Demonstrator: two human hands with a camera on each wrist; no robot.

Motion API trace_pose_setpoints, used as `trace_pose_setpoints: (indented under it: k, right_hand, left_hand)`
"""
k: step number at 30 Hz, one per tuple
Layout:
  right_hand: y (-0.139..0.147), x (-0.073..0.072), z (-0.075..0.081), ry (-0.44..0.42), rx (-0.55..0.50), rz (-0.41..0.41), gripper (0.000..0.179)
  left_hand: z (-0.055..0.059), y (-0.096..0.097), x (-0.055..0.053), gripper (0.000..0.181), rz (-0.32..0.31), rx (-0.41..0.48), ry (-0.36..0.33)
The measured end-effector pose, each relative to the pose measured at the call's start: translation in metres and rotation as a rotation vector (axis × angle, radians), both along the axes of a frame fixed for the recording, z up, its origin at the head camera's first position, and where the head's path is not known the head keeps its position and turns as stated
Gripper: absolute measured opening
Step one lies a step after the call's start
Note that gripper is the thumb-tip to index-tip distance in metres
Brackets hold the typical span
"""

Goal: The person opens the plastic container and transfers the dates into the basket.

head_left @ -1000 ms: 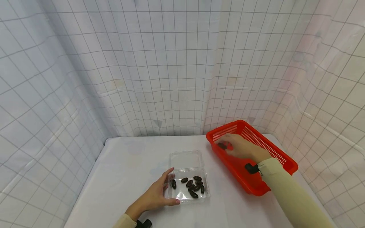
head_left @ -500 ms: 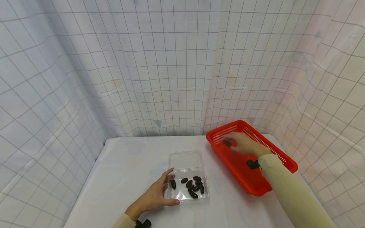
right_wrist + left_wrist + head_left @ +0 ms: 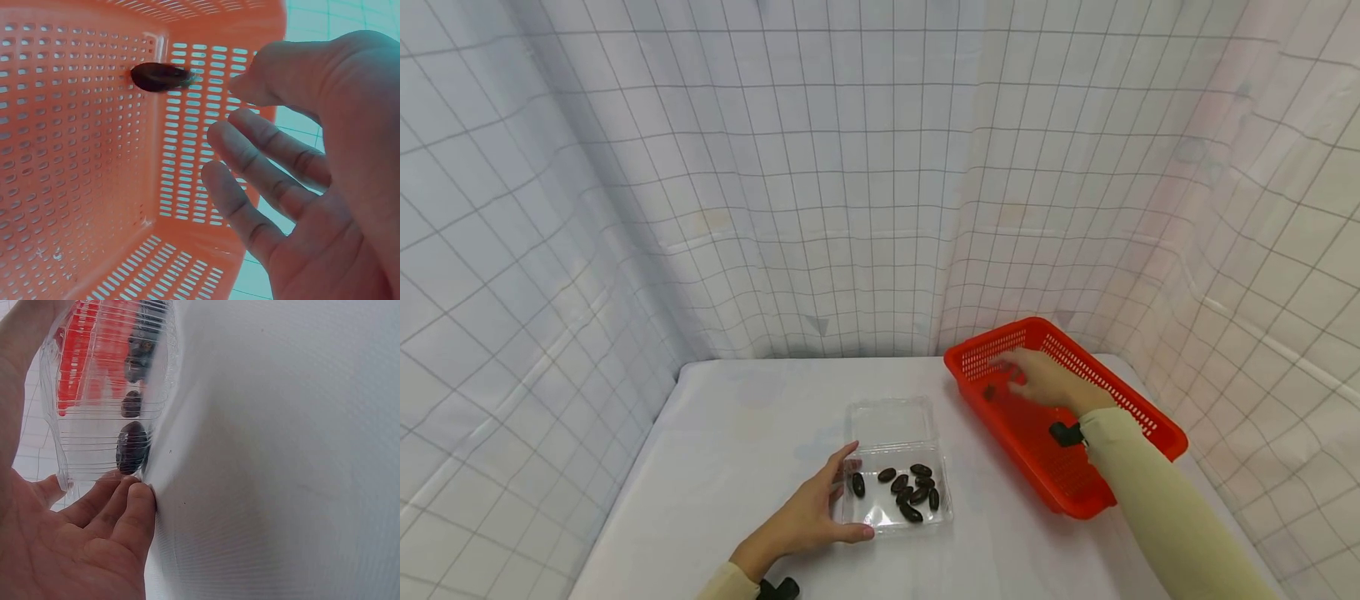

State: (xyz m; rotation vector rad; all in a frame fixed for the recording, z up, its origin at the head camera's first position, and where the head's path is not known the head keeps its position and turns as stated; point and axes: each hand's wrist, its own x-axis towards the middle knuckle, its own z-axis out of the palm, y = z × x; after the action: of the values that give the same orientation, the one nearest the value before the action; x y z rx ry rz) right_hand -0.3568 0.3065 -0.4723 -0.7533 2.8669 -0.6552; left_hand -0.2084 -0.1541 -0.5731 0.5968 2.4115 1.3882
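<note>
My left hand holds the left side of a clear plastic clamshell box, thumb at the near corner and forefinger at the far one. In the left wrist view the bent fingers lie against the box's wall. Several dark, shiny dates lie inside, mostly to the right. Over the red basket, my right hand has its fingers spread and holds nothing. A single date, blurred, is apart from those fingers, inside the basket near its perforated end wall.
The box's clear lid lies folded back behind it. White cloth covers the table. Gridded white curtains enclose the back and both sides. The slanting basket stands to the right, its back end near the curtain.
My right hand has moved slightly right within the basket and its fingers have let go of the date, which is now below them. My left hand stays on the box.
</note>
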Motion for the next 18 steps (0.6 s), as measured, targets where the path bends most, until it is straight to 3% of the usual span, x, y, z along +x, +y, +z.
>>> trace_pose_setpoints:
  k: [9,14,18]
  right_hand:
    - [-0.010,0.010,0.008,0.056,-0.008,0.025,0.051]
    - [-0.026,0.018,0.016,0.113,-0.021,0.047,0.050]
    - [-0.041,0.026,0.024,0.110,-0.017,0.056,0.050]
  left_hand:
    - [0.000,0.001,0.002,0.134,-0.001,-0.007,0.002]
    - [0.000,0.001,0.002,0.134,-0.009,-0.013,-0.002]
    - [0.001,0.000,0.002,0.135,-0.009,-0.007,-0.005]
